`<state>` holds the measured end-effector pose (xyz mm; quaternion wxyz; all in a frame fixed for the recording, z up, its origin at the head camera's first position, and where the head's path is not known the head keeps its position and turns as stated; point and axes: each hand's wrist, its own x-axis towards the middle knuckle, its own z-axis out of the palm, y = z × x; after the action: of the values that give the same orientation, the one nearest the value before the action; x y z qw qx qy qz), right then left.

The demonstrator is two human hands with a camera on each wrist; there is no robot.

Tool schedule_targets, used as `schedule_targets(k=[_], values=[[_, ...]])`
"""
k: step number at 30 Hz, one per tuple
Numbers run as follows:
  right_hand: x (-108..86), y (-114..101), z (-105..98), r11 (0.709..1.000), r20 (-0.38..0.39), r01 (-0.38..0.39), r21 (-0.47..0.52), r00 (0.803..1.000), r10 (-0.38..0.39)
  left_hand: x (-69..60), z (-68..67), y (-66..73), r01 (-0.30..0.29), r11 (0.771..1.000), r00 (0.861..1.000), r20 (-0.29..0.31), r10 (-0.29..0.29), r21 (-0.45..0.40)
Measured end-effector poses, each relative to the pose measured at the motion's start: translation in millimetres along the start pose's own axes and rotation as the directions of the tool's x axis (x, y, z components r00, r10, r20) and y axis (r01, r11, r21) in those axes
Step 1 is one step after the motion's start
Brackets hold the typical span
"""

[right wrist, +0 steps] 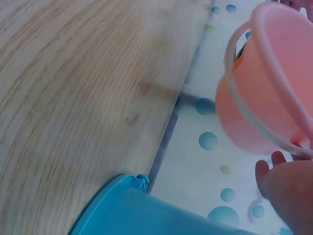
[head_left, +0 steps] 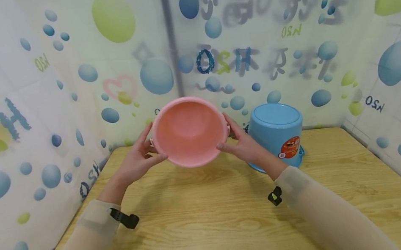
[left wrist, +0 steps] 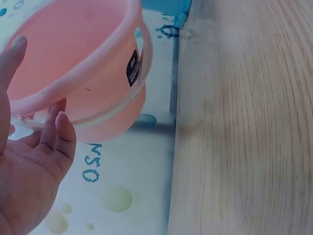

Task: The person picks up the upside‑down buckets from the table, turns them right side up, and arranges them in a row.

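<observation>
A pink bucket [head_left: 191, 132] is held up off the table, tipped so its open mouth faces me; its inside is bare. My left hand [head_left: 137, 161] grips the rim on the left, thumb over the front edge and fingers behind. Opposite it, my right hand [head_left: 243, 144] holds the right side of the rim in a similar way. In the left wrist view, a pale handle [left wrist: 110, 115] hangs down along the bucket's outside, near a black label [left wrist: 132, 67]. The right wrist view shows part of the same bucket [right wrist: 264, 88], with some right fingers hidden behind it.
A blue bucket [head_left: 276, 131] with a red sticker stands upside down on the wooden table [head_left: 206, 218], close behind my right hand. Patterned curtains [head_left: 157, 77] with dots and lettering enclose the table at the back and sides.
</observation>
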<state>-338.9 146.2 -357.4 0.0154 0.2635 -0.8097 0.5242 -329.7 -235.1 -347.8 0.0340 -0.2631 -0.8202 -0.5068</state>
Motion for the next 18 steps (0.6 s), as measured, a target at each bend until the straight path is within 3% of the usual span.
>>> schedule_targets(k=[7, 13, 18], values=[[4.2, 3.5, 4.2, 0.982, 0.016, 0.115, 0.149, 0.993, -0.119, 1.6, 2.1, 4.0, -0.013, 1.0, 1.0, 0.013, 0.013, -0.014], [1.1, -1.9, 2.5, 0.986, 0.034, 0.05, 0.162, 0.998, -0.056, 1.5, 2.9, 5.5, -0.048, 0.999, 0.998, 0.03, 0.048, 0.006], [-1.4, -1.6, -0.9, 0.984, 0.065, 0.066, 0.168, 0.995, -0.077, 0.7, 0.9, 6.0, -0.072, 0.997, 0.996, 0.052, 0.071, 0.03]])
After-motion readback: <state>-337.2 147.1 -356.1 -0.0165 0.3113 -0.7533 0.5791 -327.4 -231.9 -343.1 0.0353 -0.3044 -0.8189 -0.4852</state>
